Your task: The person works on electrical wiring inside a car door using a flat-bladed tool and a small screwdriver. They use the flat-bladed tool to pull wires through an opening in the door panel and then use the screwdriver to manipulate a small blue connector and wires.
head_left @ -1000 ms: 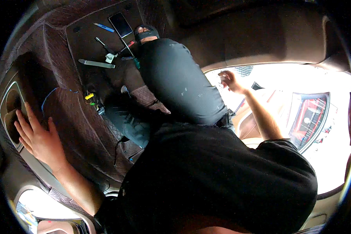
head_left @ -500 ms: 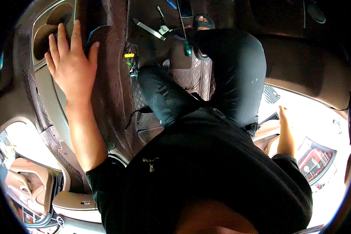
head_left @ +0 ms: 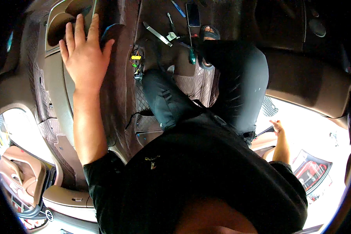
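Note:
My left hand (head_left: 85,54) lies palm down with its fingers spread. Its fingertips reach the edge of the cup holders (head_left: 58,31) in the beige centre console (head_left: 56,85). Out to the right, my right hand (head_left: 277,127) is by the bright door opening, beside a dark edge of the brown door panel (head_left: 261,142). It looks small and washed out there, and how its fingers are bent is unclear. Beyond my knees on the dark floor are a green-handled screwdriver (head_left: 192,56), a flat metal bar (head_left: 158,34) and a small white connector piece (head_left: 171,36).
A phone (head_left: 193,15) and a blue pen-like tool (head_left: 178,8) lie farther off. Wiring with a yellow connector (head_left: 136,57) sticks out beside the console. My sandalled foot (head_left: 210,33) stands near the tools. Outside on the right is a tray with red items (head_left: 312,171).
The view has shifted, so the console and tools appear farther right and lower. My left hand keeps its spread pose. My right hand has moved down and left, closer to the dark door edge.

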`<state>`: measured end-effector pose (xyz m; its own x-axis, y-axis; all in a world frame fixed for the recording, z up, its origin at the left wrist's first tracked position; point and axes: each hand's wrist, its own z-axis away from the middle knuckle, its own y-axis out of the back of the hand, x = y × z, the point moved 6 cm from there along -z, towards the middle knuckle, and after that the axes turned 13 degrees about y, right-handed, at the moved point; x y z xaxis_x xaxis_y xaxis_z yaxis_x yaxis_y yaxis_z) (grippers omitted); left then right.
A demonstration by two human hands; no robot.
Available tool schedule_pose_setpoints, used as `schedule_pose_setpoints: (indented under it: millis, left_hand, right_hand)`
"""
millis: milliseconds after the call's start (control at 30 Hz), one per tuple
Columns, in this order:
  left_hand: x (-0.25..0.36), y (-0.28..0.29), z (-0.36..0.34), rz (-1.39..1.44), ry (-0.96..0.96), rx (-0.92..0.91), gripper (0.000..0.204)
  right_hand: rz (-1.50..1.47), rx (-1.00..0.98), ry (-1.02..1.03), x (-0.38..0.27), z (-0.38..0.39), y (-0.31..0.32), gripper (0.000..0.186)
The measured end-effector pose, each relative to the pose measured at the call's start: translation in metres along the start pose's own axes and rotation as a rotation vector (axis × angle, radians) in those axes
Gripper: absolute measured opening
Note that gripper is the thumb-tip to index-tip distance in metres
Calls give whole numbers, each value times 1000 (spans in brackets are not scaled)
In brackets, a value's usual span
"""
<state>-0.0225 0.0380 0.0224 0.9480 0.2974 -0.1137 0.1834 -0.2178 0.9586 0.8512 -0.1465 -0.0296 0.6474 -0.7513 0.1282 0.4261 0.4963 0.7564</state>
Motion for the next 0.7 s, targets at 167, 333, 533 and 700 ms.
schedule_pose_setpoints:
  millis: [167,333,533,700]
  left_hand:
    - [-25,-8,8,275,172,23,71]
    - [-3,39,-25,124,45,41,46]
    - [-33,-3,17,250,181,38,64]
    - [-33,4,16,222,172,68,58]
  right_hand:
    - [-199,630,812,46,-82,148,41]
    - [-696,174,681,-52,-62,-34,10]
    - [-802,147,664,-162,-20,-24,10]
    - [-828,97,655,-204,-2,-39,12]
